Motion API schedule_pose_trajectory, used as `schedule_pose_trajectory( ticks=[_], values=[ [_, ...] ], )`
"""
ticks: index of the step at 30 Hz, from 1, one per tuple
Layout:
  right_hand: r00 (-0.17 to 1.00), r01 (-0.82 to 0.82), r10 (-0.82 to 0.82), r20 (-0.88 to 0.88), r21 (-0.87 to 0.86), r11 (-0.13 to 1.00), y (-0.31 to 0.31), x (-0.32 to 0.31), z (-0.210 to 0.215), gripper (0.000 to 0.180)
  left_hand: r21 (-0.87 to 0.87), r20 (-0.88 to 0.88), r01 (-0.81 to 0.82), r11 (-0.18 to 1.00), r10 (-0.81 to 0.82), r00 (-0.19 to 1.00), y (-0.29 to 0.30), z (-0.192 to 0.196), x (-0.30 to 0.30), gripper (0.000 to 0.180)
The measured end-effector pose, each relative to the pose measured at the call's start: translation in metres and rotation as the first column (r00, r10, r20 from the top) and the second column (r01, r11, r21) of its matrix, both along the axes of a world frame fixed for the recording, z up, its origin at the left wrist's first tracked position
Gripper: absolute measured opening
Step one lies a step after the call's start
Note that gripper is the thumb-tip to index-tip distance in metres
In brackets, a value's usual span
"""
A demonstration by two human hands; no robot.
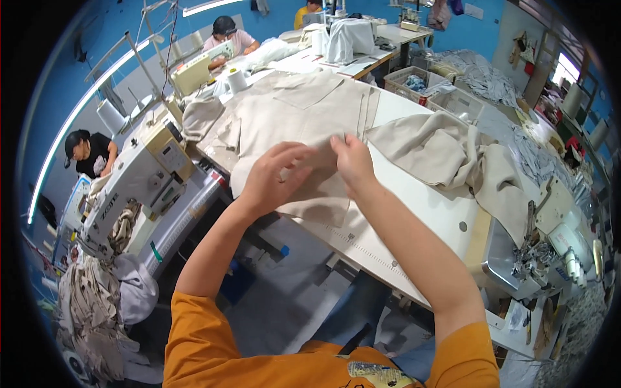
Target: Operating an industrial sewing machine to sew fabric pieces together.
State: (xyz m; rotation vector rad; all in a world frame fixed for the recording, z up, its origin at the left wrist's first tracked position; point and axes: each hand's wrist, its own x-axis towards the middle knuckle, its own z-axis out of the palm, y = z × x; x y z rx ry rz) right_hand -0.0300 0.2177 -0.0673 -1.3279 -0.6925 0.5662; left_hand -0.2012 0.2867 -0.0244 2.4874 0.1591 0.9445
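Beige cloth, in flat cut pieces, covers the middle of the white table and hangs over its near edge. My right hand is closed, thumb and fingers pinching a fold of this cloth. Close by on the left, my left hand hovers at the cloth with its fingers apart and curved; its fingertips are slightly blurred. To the right of my hands lies a crumpled heap of beige fabric, one end trailing toward the table's right side.
A sewing machine stands at left, another machine at right. Fabric strips hang at lower left. Beyond the table is a plastic crate. Two people sit at machines; a third person is farther back.
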Motion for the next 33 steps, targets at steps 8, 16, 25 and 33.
schedule_pose_trajectory(
  ticks=[8, 16, 25, 33],
  values=[
    [0.958, -0.244, 0.286, 0.027, 0.604, 0.759, -0.031, 0.004, 0.170, 0.021, 0.011, 0.490, -0.165, 0.986, 0.138, 0.861, 0.022, 0.043, -0.013, 0.052],
    [0.960, -0.270, 0.225, 0.169, 0.334, 0.903, -0.145, 0.027, 0.227, 0.015, 0.184, 0.635, 0.097, 0.978, -0.193, 0.748, -0.023, 0.129, 0.001, 0.058],
    [0.929, -0.347, 0.307, 0.204, 0.204, 0.915, -0.262, -0.025, 0.248, 0.045, -0.419, -0.106, 0.658, 0.626, -0.753, 0.649, -0.111, 0.153, 0.031, 0.053],
    [0.767, 0.191, -0.290, 0.572, 0.228, 0.955, -0.392, -0.003, 0.233, 0.061, -0.591, -0.405, 0.531, 0.607, -0.793, 0.456, -0.096, 0.094, 0.009, 0.038]
  ],
)
